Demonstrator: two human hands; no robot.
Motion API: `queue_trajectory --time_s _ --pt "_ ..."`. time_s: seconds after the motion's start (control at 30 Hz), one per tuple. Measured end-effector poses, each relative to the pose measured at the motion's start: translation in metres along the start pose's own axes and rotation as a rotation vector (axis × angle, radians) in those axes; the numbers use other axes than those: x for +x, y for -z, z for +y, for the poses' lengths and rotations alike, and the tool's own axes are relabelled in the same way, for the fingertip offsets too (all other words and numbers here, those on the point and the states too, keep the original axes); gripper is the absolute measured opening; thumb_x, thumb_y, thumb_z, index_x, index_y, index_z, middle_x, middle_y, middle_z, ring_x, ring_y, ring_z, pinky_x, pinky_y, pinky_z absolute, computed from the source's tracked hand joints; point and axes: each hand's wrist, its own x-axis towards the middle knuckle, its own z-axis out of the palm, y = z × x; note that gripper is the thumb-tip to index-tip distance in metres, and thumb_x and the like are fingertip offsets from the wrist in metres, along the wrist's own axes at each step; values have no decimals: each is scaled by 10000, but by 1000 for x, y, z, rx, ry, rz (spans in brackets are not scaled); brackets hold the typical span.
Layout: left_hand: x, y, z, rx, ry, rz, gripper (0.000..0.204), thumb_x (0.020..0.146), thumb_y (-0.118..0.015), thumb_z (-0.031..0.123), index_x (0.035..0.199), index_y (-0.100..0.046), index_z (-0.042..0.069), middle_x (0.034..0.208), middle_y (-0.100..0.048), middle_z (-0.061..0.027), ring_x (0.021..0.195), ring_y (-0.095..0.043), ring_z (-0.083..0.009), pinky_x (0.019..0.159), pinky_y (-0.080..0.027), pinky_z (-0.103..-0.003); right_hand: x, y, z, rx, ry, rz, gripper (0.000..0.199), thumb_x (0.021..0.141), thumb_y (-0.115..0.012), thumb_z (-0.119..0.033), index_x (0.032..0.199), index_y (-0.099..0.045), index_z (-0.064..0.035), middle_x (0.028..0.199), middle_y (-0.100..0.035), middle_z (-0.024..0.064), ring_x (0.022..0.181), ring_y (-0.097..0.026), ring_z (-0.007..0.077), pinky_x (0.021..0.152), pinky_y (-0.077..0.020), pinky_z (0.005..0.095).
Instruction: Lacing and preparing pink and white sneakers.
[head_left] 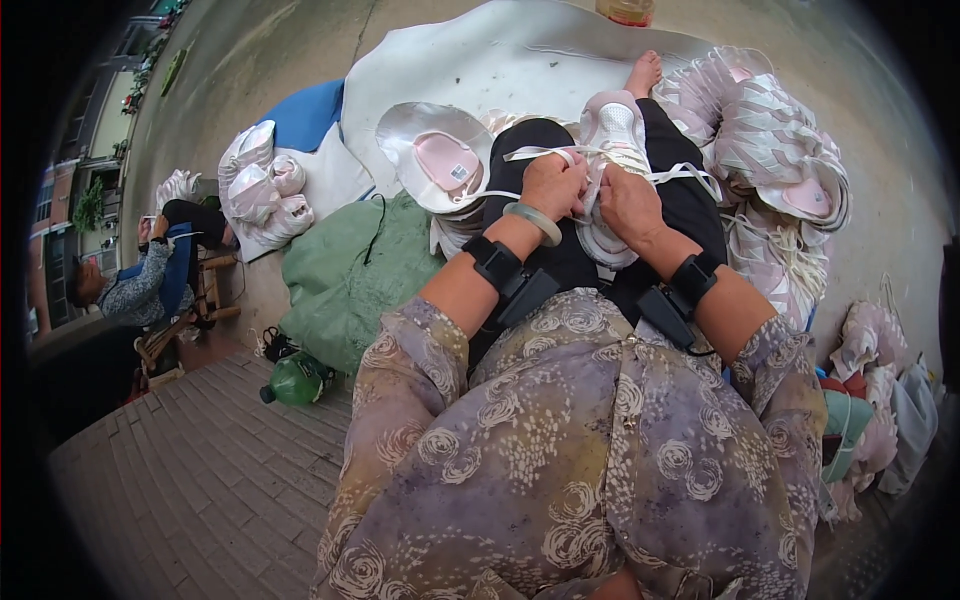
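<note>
A white and pale pink shoe (612,125) rests across my lap between my knees, its toe pointing away. A flat white shoelace (535,153) runs through its eyelets, with loose lengths trailing to both sides. My left hand (553,186) is closed at the shoe's left edge, fingers pinching the lace. Closed too, my right hand (630,206) grips the shoe's right edge; its fingertips are partly hidden. Beside my left knee lies a stack of shoe uppers (395,135) with a pink insole-shaped piece (446,161) on top.
More uppers are piled at my right (775,125) and far left (262,190). A white sheet (500,60) spreads ahead. A green sack (350,265) and green bottle (295,380) lie left. Another person (150,265) sits far left. A jar (626,11) stands at the far edge.
</note>
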Motion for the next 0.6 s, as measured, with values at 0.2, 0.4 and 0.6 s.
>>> queue_trajectory --time_s 0.2,0.4,0.6 --pt "9 -5 -6 376 -359 120 237 644 -590 146 855 -569 38 654 -572 -81 609 -555 -193 595 -440 -287 34 -3 21 48 85 23 209 752 -468 -192 779 -565 -9 770 -583 209 750 -571 354 671 -448 421" --pt "22 3 -9 164 -224 13 184 715 -578 143 861 -574 31 651 -566 -43 531 -529 -121 497 -429 -240 33 2 14 61 30 -16 195 751 -467 -186 777 -560 -16 746 -584 199 735 -576 347 659 -453 418" --pt "19 7 7 -64 73 15 186 807 -538 212 891 -580 52 659 -560 -27 469 -507 -82 396 -404 -183 14 13 -1 -121 93 -7 166 741 -475 -169 760 -537 -16 673 -584 191 666 -592 321 603 -462 403"
